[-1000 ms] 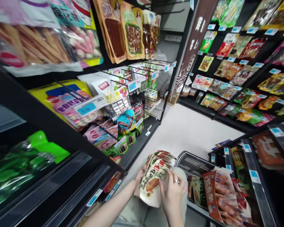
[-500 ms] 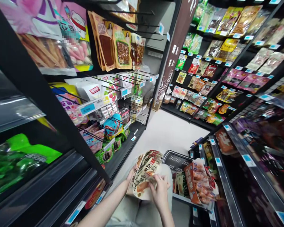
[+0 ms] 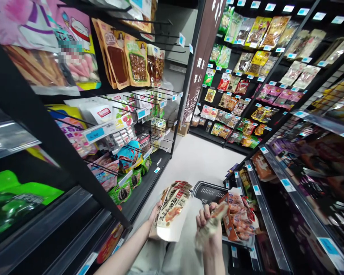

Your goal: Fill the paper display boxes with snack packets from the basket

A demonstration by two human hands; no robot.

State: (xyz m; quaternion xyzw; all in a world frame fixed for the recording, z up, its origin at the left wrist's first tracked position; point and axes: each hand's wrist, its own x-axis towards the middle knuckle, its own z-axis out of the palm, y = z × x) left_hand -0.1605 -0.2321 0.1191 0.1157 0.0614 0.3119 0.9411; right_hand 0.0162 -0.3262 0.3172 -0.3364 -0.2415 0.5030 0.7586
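My left hand (image 3: 155, 211) is closed round the left side of a cream-coloured snack box (image 3: 169, 219) with dark lettering. Several snack packets (image 3: 181, 188) stand up inside this box. My right hand (image 3: 208, 219) grips a small snack packet (image 3: 212, 223), smeared by motion, just right of my knee. Beyond that hand, a dark shopping basket (image 3: 208, 187) sits on the floor. It holds an orange-red box (image 3: 229, 214) full of clear-wrapped snacks; my right hand partly hides the basket's near side.
On my left, a dark rack (image 3: 160, 164) carries hanging bags and price tags on hooks. Shelves with price labels (image 3: 288, 185) run close along my right. A wall of hanging snack bags (image 3: 240, 76) closes the far end, past the pale floor (image 3: 206, 152).
My right hand has moved away from the snack box to the right and now has a small packet in it. My left hand still holds the box. The view has shifted slightly.
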